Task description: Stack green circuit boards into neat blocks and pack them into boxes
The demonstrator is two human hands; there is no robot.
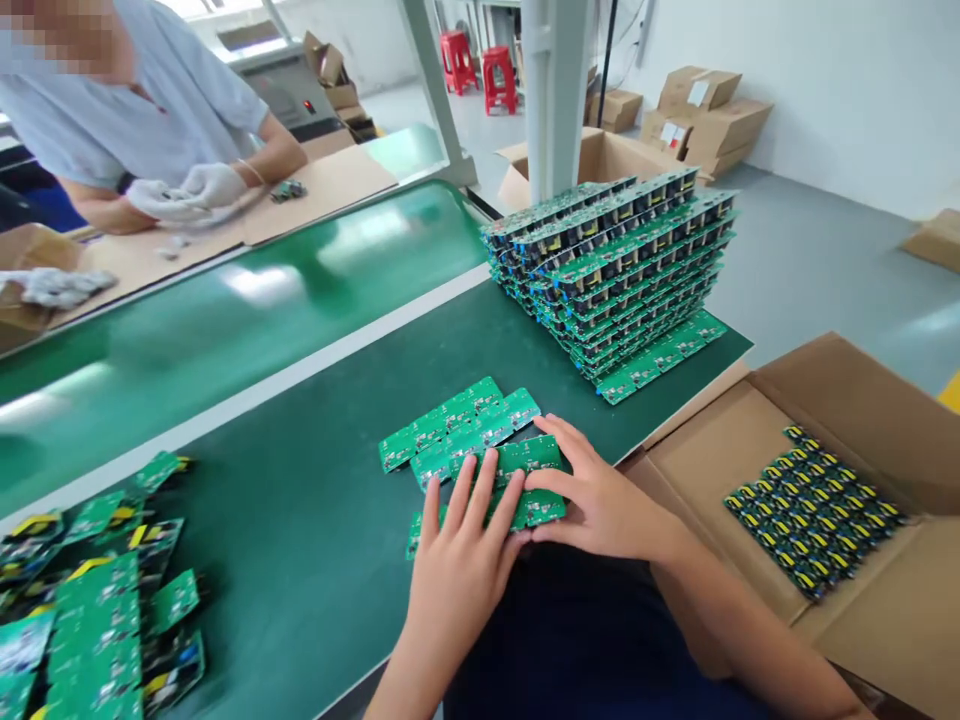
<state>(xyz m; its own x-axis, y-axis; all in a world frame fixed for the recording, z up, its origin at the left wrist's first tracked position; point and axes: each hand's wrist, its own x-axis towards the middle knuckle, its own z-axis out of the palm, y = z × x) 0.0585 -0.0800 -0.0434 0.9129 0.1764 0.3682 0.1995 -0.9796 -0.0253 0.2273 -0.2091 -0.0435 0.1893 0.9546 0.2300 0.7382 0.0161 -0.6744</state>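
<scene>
Several green circuit board strips (pixel 441 422) lie side by side on the dark green table, their flat faces up. My left hand (pixel 469 540) rests on the nearer strips with its fingers spread out. At their right end my right hand (pixel 592 490) curves around the nearer strips, thumb low and index finger up, fingertips touching the board ends. Parts of the nearest strip are hidden under my left hand. Both hands are in contact with the boards.
A tall stack of board strips (pixel 622 270) stands at the table's far right. Loose boards (pixel 97 620) are heaped at the left. An open carton (pixel 705 450) holding rows of boards sits at right. Across the green conveyor (pixel 322 260), a gloved co-worker (pixel 180 110) handles something small.
</scene>
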